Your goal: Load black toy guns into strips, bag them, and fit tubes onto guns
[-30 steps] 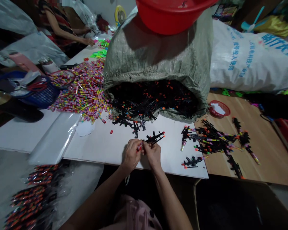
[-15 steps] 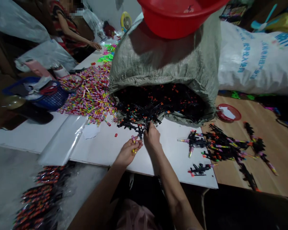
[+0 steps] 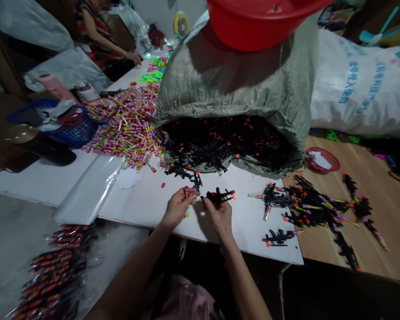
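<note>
My left hand (image 3: 175, 209) is closed on a small candy tube (image 3: 187, 209), yellow and pink with a red end, held nearly upright. In my right hand (image 3: 221, 217) is a black toy gun (image 3: 220, 195) with an orange tip pointing right. The two hands are close together but apart, over the white tabletop (image 3: 136, 209). Behind them a grey-green woven sack (image 3: 233, 84) lies open, full of black toy guns. A few loose guns (image 3: 196, 180) have spilled out at its mouth. To the left spreads a heap of candy tubes (image 3: 133, 129).
Toy guns with tubes attached (image 3: 306, 200) are piled at the right. Clear plastic bags (image 3: 86, 191) lie left, near a blue basket (image 3: 76, 129). A red basin (image 3: 253, 26) rests on the sack. Packed bundles (image 3: 50, 275) lie on the floor. Another person's hand (image 3: 133, 58) is far left.
My right hand has drawn back from the sack's mouth, bringing a toy gun toward me. My left hand has turned the tube more upright and shifted slightly left.
</note>
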A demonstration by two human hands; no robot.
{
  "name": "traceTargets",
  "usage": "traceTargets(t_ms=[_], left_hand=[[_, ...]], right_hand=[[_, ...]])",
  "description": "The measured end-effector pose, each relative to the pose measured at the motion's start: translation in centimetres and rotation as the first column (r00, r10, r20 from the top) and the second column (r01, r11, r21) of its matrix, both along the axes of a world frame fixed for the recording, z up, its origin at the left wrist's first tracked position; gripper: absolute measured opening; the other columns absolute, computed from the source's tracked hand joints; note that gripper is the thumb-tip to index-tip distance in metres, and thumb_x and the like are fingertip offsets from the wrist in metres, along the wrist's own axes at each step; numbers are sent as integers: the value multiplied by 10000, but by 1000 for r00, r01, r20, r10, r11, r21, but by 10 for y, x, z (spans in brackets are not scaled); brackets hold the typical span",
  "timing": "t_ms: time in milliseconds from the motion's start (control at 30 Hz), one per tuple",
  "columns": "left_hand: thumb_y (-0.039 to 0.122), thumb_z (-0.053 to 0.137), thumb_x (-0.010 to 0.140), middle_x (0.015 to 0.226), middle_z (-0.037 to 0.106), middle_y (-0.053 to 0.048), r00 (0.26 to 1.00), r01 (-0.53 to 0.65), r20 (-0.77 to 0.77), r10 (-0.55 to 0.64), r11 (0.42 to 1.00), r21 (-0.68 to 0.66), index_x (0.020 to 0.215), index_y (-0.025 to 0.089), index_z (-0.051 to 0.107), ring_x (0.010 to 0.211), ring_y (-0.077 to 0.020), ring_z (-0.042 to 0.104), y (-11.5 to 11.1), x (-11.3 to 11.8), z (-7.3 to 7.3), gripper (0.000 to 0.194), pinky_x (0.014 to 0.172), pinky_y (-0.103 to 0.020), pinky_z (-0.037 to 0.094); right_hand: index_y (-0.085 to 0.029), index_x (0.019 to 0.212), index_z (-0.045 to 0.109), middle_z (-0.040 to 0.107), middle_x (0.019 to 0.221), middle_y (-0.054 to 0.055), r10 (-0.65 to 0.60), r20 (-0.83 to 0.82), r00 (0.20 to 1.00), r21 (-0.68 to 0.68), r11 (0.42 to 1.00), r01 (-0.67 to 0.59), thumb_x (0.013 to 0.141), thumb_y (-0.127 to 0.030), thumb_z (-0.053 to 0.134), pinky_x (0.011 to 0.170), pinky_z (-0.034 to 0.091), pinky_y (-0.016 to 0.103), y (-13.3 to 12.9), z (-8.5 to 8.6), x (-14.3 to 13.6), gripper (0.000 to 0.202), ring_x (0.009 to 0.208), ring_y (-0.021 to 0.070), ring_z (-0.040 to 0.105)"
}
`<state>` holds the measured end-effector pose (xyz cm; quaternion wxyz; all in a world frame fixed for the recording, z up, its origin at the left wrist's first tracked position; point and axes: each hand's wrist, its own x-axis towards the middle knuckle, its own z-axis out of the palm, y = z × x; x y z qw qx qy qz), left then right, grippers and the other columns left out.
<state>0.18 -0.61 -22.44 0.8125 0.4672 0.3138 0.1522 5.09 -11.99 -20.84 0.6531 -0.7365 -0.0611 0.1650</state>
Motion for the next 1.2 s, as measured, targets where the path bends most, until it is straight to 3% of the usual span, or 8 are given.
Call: traceTargets(t_ms=[167, 333, 467, 567, 733, 900, 1067, 1200], left_hand=[[248, 787, 541, 811, 721, -47, 999, -42, -6, 44, 985, 170, 809, 174, 698, 740, -142, 626, 12, 20, 2, 291, 656, -236, 466], [320, 734, 651, 817, 709, -50, 994, 100, 19, -111, 943, 318, 947, 172, 725, 652, -119, 576, 13, 16, 14, 331, 626, -232, 451], [391, 636, 760, 669, 605, 6, 977, 186, 22, -210, 905, 382, 1063, 151, 690, 559, -87, 484, 4, 2, 16, 390, 571, -214, 417], [420, 572, 804, 664, 584, 8, 964, 245, -11, -267, 868, 431, 1113, 135, 661, 585, -100, 503, -2, -4, 15, 429, 582, -221, 435], [322, 528, 833, 1031, 683, -84, 966, 228, -63, -252, 705, 671, 1074, 154, 667, 951, -181, 618, -7, -12, 13, 325, 873, -291, 477], [263, 435, 876, 1061, 691, -105, 961, 239, -95, -258, 617, 749, 1115, 140, 633, 975, -190, 642, -9, -23, 7, 334, 885, -306, 503], [207, 388, 881, 1047, 678, -117, 966, 132, -37, -257, 362, 923, 1167, 136, 593, 981, -195, 630, -20, -34, -4, 359, 894, -332, 509], [161, 365, 883, 1026, 679, -120, 955, 202, -124, -269, 286, 937, 1190, 134, 567, 961, -192, 638, -35, -44, -15, 369, 855, -320, 526]], right_hand=[[-167, 666, 666, 676, 605, 42, 33, 42, 999, -32, 999, -32, 614, -462, 637, 568, 479, 306, 2, -1, 15, 301, 554, 176, 581], [-169, 751, 712, 733, 742, 72, -43, 129, 991, 6, 999, 42, 648, -453, 653, 676, 520, 323, 6, 12, 14, 307, 671, 201, 649], [-175, 718, 719, 733, 707, 68, -30, 169, 985, 26, 999, 26, 671, -435, 642, 654, 532, 312, 5, 18, 7, 275, 649, 198, 661], [-172, 736, 721, 736, 704, 65, -46, 173, 984, 35, 999, 41, 685, -424, 640, 632, 537, 302, 1, 17, 2, 269, 629, 192, 665], [-170, 732, 714, 733, 690, 73, -65, 243, 968, -45, 996, 78, 728, -453, 620, 603, 538, 308, -4, 8, -9, 298, 593, 194, 664], [-178, 696, 699, 724, 679, 91, -79, 390, 917, -111, 985, 132, 709, -469, 615, 610, 535, 312, -9, 9, -20, 302, 616, 209, 669], [-170, 735, 670, 701, 642, 55, -94, 216, 972, -83, 990, 114, 707, -468, 602, 543, 507, 276, -8, 11, -28, 307, 554, 171, 624], [-182, 749, 641, 675, 608, 41, -46, 75, 996, -111, 992, 54, 679, -509, 580, 511, 488, 282, -12, 0, -25, 340, 521, 170, 591]])
